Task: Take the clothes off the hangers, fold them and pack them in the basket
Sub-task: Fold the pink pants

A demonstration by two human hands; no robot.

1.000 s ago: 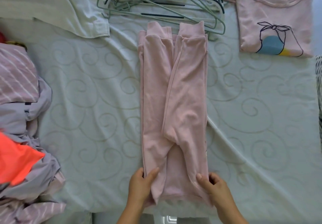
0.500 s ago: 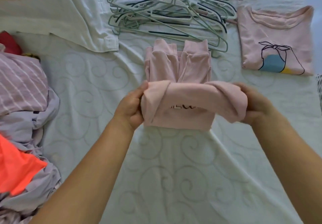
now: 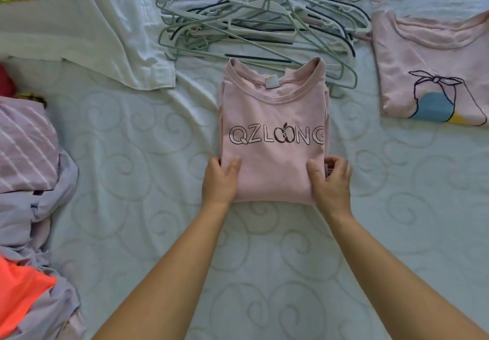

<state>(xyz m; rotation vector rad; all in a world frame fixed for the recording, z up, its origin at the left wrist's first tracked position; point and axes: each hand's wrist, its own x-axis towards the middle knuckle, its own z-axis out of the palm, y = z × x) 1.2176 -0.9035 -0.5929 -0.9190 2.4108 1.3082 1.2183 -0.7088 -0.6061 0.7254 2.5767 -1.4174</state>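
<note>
A pale green bedsheet with a swirl pattern stitched into it is covering the bed, filling most of the view. It is lying mostly smooth, though a long crease is running diagonally near its middle and softer wrinkles are showing toward the right edge. Nothing else outside the laundry work is showing clearly.

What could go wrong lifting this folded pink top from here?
Both the left hand and right hand grip only the near edge of the folded pink top, so the far layers may sag open. Its collar lies on the hanger pile and may snag a hook. No basket is in view.
</note>
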